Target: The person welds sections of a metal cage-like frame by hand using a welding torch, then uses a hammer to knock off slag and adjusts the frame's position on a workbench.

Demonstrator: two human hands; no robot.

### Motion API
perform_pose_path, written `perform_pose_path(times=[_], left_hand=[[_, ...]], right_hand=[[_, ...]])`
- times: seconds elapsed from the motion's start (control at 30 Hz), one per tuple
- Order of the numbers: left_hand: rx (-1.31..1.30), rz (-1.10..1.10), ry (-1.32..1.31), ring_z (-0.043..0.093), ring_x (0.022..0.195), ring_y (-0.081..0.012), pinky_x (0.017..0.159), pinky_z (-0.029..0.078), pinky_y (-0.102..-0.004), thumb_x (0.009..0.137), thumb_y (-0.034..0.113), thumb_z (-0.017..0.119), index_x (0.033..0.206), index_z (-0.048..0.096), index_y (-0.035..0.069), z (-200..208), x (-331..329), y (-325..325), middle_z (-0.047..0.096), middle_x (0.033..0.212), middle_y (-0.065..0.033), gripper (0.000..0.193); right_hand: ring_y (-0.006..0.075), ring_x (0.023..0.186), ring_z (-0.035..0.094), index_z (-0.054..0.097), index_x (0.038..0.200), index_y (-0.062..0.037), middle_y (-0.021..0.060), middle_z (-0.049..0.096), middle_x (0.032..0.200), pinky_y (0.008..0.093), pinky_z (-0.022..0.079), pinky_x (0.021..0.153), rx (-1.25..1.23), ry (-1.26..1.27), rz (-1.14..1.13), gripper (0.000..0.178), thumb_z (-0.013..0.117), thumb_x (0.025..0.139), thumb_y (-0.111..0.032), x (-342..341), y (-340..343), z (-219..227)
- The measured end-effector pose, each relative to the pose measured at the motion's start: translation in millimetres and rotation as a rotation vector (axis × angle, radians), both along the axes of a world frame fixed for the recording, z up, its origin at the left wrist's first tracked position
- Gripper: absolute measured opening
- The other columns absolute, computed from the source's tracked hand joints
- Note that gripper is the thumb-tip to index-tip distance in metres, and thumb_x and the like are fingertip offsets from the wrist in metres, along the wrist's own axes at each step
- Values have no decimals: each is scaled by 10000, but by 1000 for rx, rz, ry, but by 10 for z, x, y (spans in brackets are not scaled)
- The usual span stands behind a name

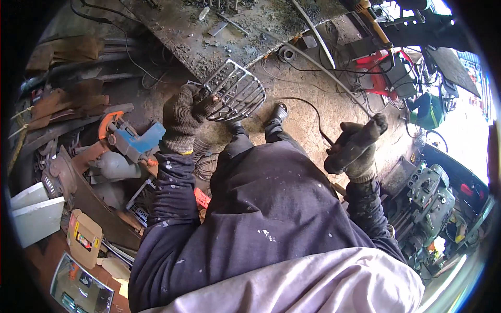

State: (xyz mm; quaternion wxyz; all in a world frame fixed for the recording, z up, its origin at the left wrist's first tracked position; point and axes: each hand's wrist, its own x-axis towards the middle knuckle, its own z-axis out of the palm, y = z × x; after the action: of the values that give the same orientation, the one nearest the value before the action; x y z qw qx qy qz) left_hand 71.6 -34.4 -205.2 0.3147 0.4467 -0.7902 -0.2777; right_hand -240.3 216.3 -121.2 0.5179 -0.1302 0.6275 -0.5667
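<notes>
The wire basket [236,93], a rounded cage of parallel grey metal rods welded to a bent rim, is held in the air just off the near corner of the tabletop [180,31]. The left hand [188,112], in a brown ribbed knit glove, has its fingers curled closed on the basket's left end. The right hand [360,146], in a blackened glove with a pale knit cuff, is well apart, beyond the tabletop's right edge; its fingers look bent, but I cannot tell how tightly, or where dark glove ends and any handle begins. A smooth black cable [313,107] runs to it, and a thin straight rod [323,77] stretches from beside its fingertips toward the tabletop's right edge. Gritty dark debris coats the tabletop. Off its left edge lie rusty, flaking metal sheets [65,107] and a blue-and-orange tool [138,138]; farther down, a torn cardboard piece [84,237] bears coloured print too small to read. A ridged grey cast-metal machine [430,195] stands at far right.
</notes>
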Motion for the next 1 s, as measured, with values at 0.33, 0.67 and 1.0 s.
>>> perform_pose_path(times=[0.33, 0.67, 1.0], left_hand=[[29, -5, -43, 640, 628, -283, 575, 489, -376, 805, 488, 742, 814, 602, 78, -11, -7, 24, 630, 677, -97, 434], [73, -10, -115, 610, 635, -311, 589, 464, -393, 827, 513, 693, 821, 609, 55, -59, -84, 22, 585, 668, -118, 466], [131, 6, -92, 633, 689, -282, 620, 474, -380, 834, 477, 701, 858, 606, 44, -68, -102, 59, 625, 752, -122, 444]], right_hand=[[119, 582, 595, 583, 1069, 13, 31, 600, 709, 273, 494, 513, 59, 519, 265, 393, 746, 753, -155, 61, -41, -158], [117, 630, 603, 597, 1079, 22, 30, 612, 739, 269, 494, 552, 91, 500, 306, 442, 772, 691, -94, 61, -57, -178], [114, 634, 585, 588, 1094, 24, 29, 602, 755, 264, 477, 555, 94, 420, 286, 497, 794, 678, -155, 22, -4, -209]])
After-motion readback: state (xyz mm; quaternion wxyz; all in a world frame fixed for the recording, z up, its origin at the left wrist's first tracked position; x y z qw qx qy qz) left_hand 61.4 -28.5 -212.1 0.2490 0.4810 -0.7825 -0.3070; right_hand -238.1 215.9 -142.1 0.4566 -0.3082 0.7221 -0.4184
